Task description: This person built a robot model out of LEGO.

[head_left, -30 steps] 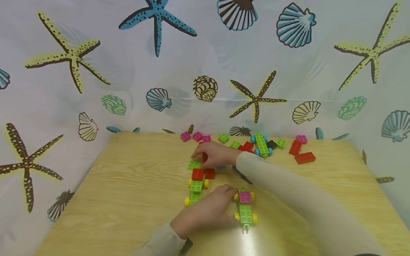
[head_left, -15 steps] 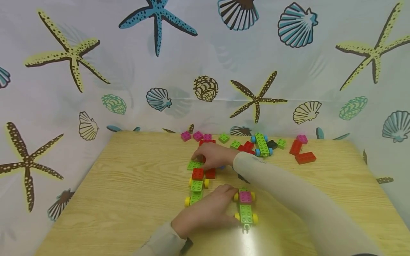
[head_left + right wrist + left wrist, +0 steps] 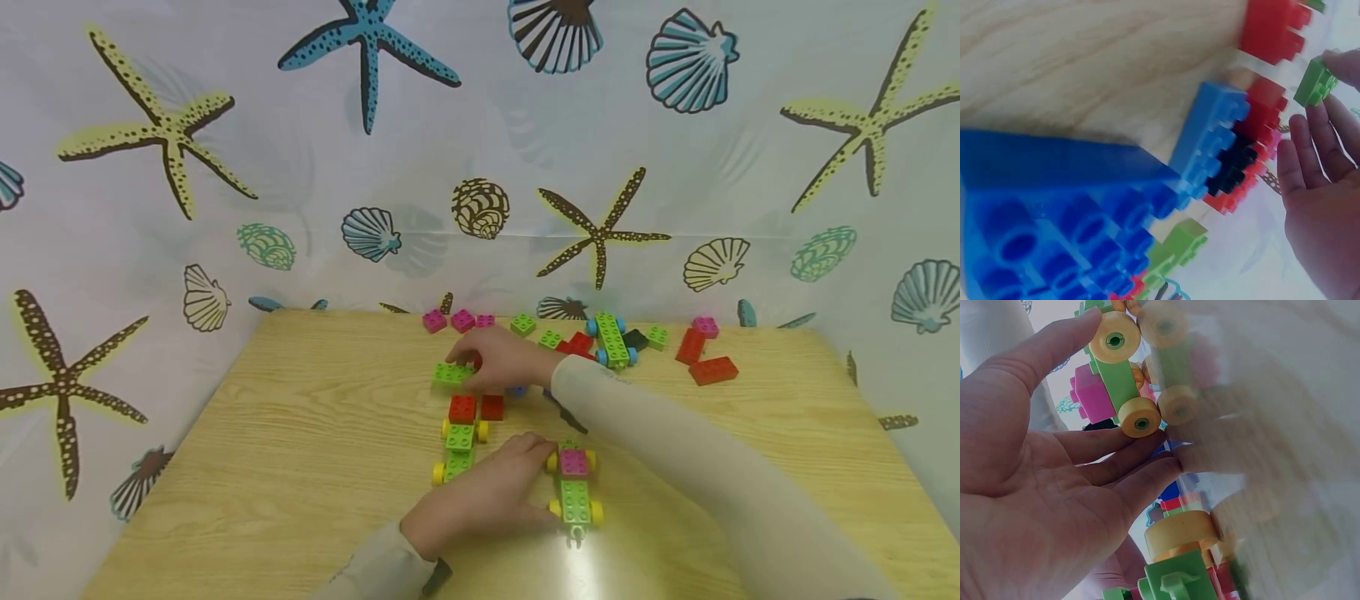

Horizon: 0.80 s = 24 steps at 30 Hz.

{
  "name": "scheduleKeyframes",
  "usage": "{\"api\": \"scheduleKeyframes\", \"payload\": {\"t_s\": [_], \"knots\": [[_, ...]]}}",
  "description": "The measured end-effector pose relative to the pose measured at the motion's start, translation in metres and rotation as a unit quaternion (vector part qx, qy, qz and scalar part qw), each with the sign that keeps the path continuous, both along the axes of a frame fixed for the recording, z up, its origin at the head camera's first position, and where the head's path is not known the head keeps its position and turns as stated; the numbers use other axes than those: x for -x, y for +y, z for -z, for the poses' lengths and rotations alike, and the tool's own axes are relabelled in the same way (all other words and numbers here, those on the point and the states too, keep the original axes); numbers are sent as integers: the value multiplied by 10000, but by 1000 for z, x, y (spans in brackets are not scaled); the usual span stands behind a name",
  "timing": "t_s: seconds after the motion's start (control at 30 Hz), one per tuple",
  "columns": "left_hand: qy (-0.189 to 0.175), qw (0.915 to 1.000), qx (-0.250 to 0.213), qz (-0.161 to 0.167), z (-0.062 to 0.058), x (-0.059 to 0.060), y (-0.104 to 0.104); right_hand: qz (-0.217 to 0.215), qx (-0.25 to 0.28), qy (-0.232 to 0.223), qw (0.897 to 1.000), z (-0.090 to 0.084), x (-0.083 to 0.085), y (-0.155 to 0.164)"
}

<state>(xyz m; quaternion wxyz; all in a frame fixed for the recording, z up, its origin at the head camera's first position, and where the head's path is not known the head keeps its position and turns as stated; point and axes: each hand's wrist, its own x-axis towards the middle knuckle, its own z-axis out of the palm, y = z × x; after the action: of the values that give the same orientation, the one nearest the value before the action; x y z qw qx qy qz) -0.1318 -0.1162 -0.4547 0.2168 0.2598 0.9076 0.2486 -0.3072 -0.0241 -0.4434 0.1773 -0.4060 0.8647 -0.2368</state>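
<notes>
My right hand (image 3: pixel 510 358) pinches a green brick (image 3: pixel 452 375) between thumb and fingers, at the middle back of the table. In the right wrist view that green brick (image 3: pixel 1313 82) shows above the wood, beyond the blue bricks. My left hand (image 3: pixel 495 500) lies beside a green toy car (image 3: pixel 576 498) with yellow wheels and a pink brick on top. In the left wrist view its thumb touches one wheel (image 3: pixel 1115 339) and its nearly straight fingers reach the other. A second green car (image 3: pixel 460 437), carrying a red brick, stands left of that hand, partly hidden.
A red brick (image 3: pixel 492 407) sits close to the second car. Further back are pink bricks (image 3: pixel 462 320), red bricks (image 3: pixel 714 370) and a green car base (image 3: pixel 611 340) with blue wheels. A large blue brick (image 3: pixel 1054 162) looms near the right wrist. A patterned cloth (image 3: pixel 420 167) backs the table.
My right hand has lifted the green brick from the table and shifted it slightly back. The left hand and both yellow-wheeled cars have stayed in place.
</notes>
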Motion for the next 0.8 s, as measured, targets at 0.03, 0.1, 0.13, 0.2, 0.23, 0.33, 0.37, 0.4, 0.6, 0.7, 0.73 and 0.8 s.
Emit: {"api": "scheduleKeyframes", "payload": {"t_s": [0.03, 0.1, 0.13, 0.2, 0.23, 0.33, 0.37, 0.4, 0.6, 0.7, 0.73, 0.8], "knots": [[4, 10000, 9, 6, 0, 0, 0, 20, 84, -25, 10000, -2, 0, 1], [25, 10000, 25, 14, 0, 0, 0, 18, 196, -36, 9998, -5, 0, 5], [35, 10000, 30, 17, -1, 0, 0, 7, 232, -32, 9997, -6, 1, 7], [44, 10000, 41, 18, -1, 0, 0, -24, 278, -12, 9996, -8, 1, 11], [52, 10000, 45, 17, -1, -1, 1, -24, 289, 3, 9996, -9, 1, 13], [62, 10000, 63, 15, -1, 0, 1, 26, 315, 42, 9995, -12, 1, 21], [65, 10000, 59, 14, -1, 0, 2, 77, 336, 35, 9994, -12, 1, 24], [61, 10000, 60, 2, -1, 0, 2, 135, 357, 12, 9993, -14, 0, 28], [81, 9999, 81, -28, 0, 0, 2, 387, 500, -105, 9979, -19, -5, 49], [40, 9999, 97, -49, 0, 1, 2, 411, 550, -91, 9976, -19, -7, 60], [12, 9999, 100, -61, 1, 1, 2, 422, 572, -80, 9974, -19, -8, 63], [-14, 9999, 93, -66, 1, 0, 3, 493, 578, -82, 9971, -19, -10, 70]]}}
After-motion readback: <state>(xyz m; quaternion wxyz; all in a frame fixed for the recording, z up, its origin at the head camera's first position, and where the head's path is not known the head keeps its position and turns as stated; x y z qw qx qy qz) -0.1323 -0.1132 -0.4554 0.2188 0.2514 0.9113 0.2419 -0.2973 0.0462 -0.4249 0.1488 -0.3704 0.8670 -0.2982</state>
